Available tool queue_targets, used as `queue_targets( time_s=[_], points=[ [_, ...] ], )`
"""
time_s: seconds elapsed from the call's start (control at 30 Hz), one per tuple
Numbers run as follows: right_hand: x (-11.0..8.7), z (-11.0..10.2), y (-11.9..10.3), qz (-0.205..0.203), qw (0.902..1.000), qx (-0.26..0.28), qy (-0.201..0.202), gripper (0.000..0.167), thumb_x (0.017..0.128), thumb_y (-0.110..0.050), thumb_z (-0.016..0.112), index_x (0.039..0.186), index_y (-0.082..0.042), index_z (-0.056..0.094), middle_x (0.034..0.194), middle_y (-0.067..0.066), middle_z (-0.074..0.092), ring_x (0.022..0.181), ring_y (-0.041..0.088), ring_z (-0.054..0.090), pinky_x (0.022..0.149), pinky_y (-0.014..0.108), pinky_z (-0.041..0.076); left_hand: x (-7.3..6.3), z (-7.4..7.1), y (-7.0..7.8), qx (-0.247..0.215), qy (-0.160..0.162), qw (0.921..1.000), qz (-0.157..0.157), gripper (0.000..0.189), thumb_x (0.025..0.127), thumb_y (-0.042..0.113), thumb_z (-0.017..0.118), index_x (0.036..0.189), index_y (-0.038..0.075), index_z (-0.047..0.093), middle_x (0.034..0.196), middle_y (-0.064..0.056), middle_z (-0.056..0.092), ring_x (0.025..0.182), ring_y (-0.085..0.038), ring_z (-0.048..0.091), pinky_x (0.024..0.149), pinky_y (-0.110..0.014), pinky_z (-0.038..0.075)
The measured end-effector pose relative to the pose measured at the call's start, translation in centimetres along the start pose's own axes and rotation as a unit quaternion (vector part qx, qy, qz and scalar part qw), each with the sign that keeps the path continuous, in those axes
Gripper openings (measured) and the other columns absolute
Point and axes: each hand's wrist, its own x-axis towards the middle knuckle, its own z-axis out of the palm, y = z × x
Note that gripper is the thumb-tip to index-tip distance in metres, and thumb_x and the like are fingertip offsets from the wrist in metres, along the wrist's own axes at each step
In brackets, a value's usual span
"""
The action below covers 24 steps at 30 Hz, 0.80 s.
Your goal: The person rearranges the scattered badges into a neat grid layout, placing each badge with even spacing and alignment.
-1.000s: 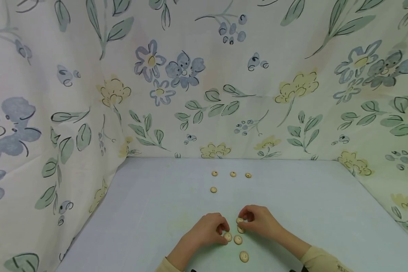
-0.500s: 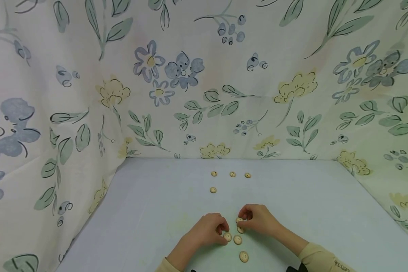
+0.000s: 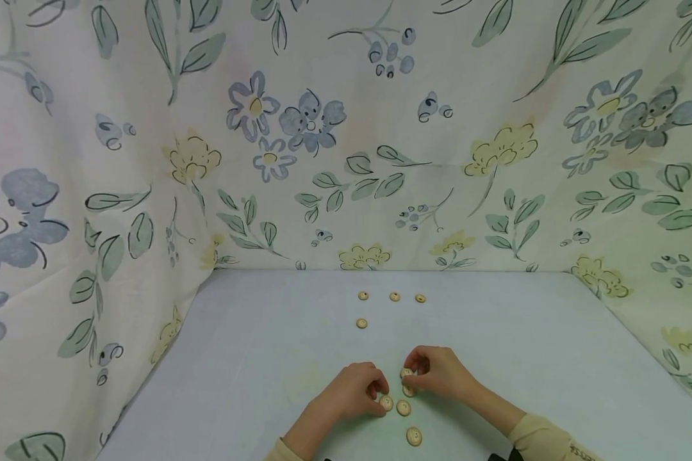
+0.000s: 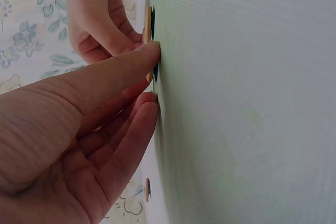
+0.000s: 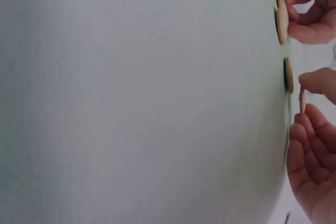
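In the head view my left hand (image 3: 352,392) grips a round wooden button (image 3: 386,403) at its edges between thumb and fingers, low at the table. My right hand (image 3: 440,371) pinches another wooden button (image 3: 406,373) between thumb and fingertips. The right wrist view has that pinched button (image 5: 302,100) edge-on, slightly off the surface. Just below it, a third button (image 3: 409,390) lies partly covered in the head view. Between the hands sits a loose button (image 3: 403,408), and nearer to me rests one more button (image 3: 414,436). Fingers hide part of the left hand's button in the left wrist view.
Toward the back of the pale table (image 3: 254,333) lie three buttons in a row, the left one (image 3: 364,296) having a single button (image 3: 362,323) in front of it. A floral cloth (image 3: 323,211) hangs behind the table and along both sides.
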Motion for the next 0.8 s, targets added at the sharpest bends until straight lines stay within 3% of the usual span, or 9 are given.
queue_targets(
  time_s=[0.53,0.8],
  points=[
    [0.6,-0.5,0.7,-0.021,0.9994,0.001,0.027,0.018,0.079,-0.024,0.081,0.088,-0.014,0.068,0.072,-0.009,0.059,0.065,0.004,0.052,0.058,0.023,0.045,-0.1,0.1,0.0,0.003,0.004,1.0,0.0,0.025,0.07,0.011,0.087,0.087,0.014,0.069,0.074,0.012,0.052,0.065,0.002,0.047,0.065,-0.017,0.042],
    [1.7,-0.9,1.2,0.008,0.9994,-0.014,0.029,0.019,0.08,-0.026,0.08,0.09,-0.016,0.068,0.074,-0.01,0.058,0.068,0.006,0.051,0.059,0.023,0.044,0.0,0.2,-0.1,0.005,0.006,1.0,0.001,0.025,0.069,0.011,0.087,0.087,0.014,0.069,0.075,0.012,0.052,0.065,0.002,0.046,0.065,-0.017,0.042]
  ],
)
